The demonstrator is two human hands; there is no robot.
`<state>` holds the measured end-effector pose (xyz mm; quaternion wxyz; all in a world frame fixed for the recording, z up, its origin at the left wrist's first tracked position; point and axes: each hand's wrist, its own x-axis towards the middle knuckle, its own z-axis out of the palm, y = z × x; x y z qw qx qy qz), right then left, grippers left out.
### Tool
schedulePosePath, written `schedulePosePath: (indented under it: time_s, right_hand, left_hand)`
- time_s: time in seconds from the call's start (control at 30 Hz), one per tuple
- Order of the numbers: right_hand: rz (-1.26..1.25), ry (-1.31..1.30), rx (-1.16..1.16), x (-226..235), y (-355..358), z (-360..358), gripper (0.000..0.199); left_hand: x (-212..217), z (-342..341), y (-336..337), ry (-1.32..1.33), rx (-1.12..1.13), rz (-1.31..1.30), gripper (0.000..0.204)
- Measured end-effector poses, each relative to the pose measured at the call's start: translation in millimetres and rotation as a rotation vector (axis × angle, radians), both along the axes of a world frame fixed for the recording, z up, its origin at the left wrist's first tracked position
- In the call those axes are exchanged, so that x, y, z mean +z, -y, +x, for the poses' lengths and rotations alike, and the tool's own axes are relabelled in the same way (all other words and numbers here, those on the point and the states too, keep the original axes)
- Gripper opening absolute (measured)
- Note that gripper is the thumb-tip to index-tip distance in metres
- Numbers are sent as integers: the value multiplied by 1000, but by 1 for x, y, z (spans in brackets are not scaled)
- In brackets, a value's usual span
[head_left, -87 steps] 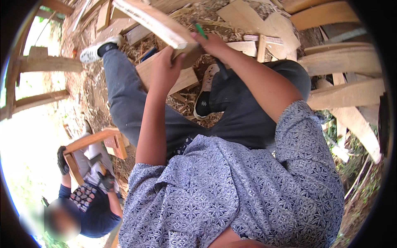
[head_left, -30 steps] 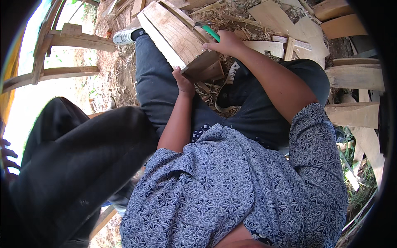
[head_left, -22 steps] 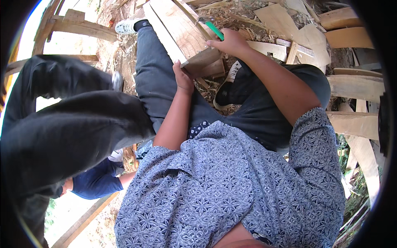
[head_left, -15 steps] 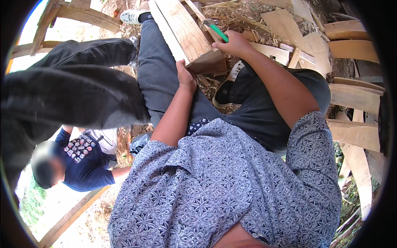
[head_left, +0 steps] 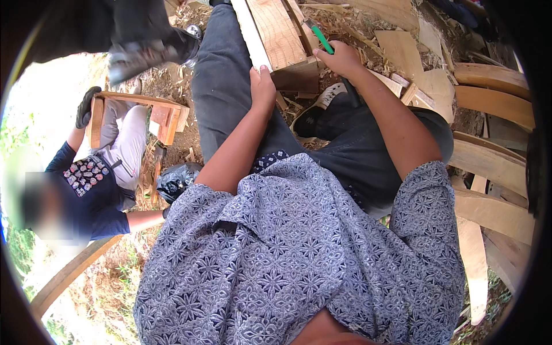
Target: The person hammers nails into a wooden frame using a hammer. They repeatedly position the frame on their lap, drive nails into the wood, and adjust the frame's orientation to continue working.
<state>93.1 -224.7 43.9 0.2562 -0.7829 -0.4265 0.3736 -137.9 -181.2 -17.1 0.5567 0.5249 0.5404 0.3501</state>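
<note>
Left hand (head_left: 263,89), thumb upward, grasps near corner of plank-built wooden assembly (head_left: 278,35), by inner edge of left trouser leg (head_left: 221,75). Right hand (head_left: 344,60), forearm slanting inward, clenched round green-handled hammer (head_left: 320,39).

Brown dirt ground (head_left: 168,92) bears scattered wood shavings (head_left: 344,30), flat pale boards (head_left: 398,48) and a black plastic bag (head_left: 177,181).
</note>
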Motion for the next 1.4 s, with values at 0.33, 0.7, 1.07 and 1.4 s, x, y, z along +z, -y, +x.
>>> schedulePosePath:
  time_s: [0.33, 0.7, 1.07, 1.4]
  right_hand:
    - [82, 129, 55, -38, -1, 11, 55]
    - [18, 50, 16, -35, 1, 11, 64]
    - [-13, 29, -10, -27, 1, 6, 61]
    - [46, 170, 36, -43, -1, 16, 62]
  left_hand:
    - [1, -16, -27, 458, 61, -278, 28]
    - [3, -22, -26, 480, 99, -312, 23]
    - [-9, -22, -24, 432, 17, -257, 24]
    - [-10, -25, -20, 96, -105, 56, 23]
